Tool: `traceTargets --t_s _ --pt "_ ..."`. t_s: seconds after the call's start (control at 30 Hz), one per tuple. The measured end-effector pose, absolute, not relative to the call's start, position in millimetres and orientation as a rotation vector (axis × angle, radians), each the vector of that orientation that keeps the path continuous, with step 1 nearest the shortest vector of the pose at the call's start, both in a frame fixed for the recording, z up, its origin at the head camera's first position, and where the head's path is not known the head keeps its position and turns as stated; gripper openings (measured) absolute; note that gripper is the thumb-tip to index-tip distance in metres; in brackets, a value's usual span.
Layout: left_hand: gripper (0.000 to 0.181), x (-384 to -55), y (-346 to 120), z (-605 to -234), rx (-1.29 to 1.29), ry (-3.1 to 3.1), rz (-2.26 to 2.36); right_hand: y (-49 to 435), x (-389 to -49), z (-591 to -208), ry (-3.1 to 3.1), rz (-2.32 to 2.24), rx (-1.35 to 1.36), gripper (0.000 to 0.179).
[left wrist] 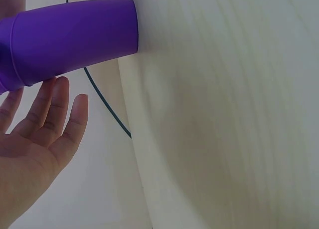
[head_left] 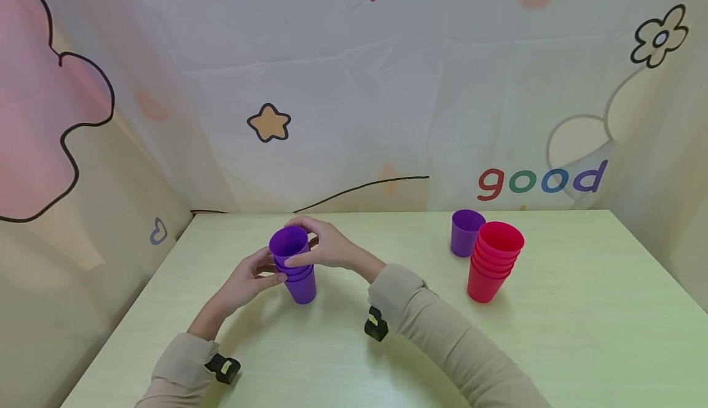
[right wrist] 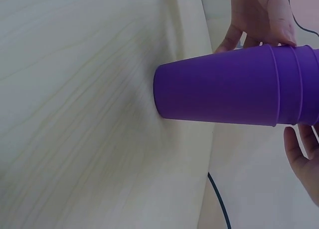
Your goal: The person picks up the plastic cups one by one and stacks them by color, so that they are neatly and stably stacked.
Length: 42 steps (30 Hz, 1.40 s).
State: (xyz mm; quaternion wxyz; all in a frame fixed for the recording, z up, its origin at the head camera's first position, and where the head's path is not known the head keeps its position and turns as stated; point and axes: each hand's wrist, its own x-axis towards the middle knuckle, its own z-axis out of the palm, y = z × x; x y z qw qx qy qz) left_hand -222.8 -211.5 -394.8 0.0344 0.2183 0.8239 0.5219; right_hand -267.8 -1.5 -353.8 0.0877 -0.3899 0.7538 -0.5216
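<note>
Upright purple plastic cups point(head_left: 302, 291), nested in a stack, stand on the left part of the table. My left hand point(head_left: 249, 279) steadies the stack from the left, thumb in front and fingers behind. In the left wrist view, that hand's fingertips point(left wrist: 61, 84) touch the purple cups point(left wrist: 79, 32) from the side. My right hand point(head_left: 332, 245) grips the uppermost cup near its rim, thumb in front and fingers at the far side. The right wrist view shows several rims close together on the purple cups point(right wrist: 219, 87), with the base at the tabletop.
A stack of red cups point(head_left: 487, 285) stands upright on the right side of the table point(head_left: 581, 334). Behind it and slightly left is a single purple cup point(head_left: 463, 239). A printed cloth point(head_left: 332, 88) hangs behind the table's back edge. Black wrist cameras sit at both cuffs.
</note>
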Motion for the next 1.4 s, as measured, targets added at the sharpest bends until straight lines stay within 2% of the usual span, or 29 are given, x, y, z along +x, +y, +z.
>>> traceTargets --t_s 0.6,0.67,0.83,1.4 --pt "0.046 -224 -209 -395 0.707 2.526 1.617 4 -257 -355 2.260 -1.520 -1.070 0.055" --pt "0.047 -224 -208 -395 0.697 2.527 1.618 3 -263 -363 2.272 -1.512 -1.053 0.060" --pt "0.048 -224 -207 -394 0.676 2.528 1.610 7 -262 -356 2.310 -1.499 -1.016 0.071" --pt "0.049 -223 -209 -395 0.650 2.534 1.615 31 -241 -347 2.269 -1.565 -1.083 0.068"
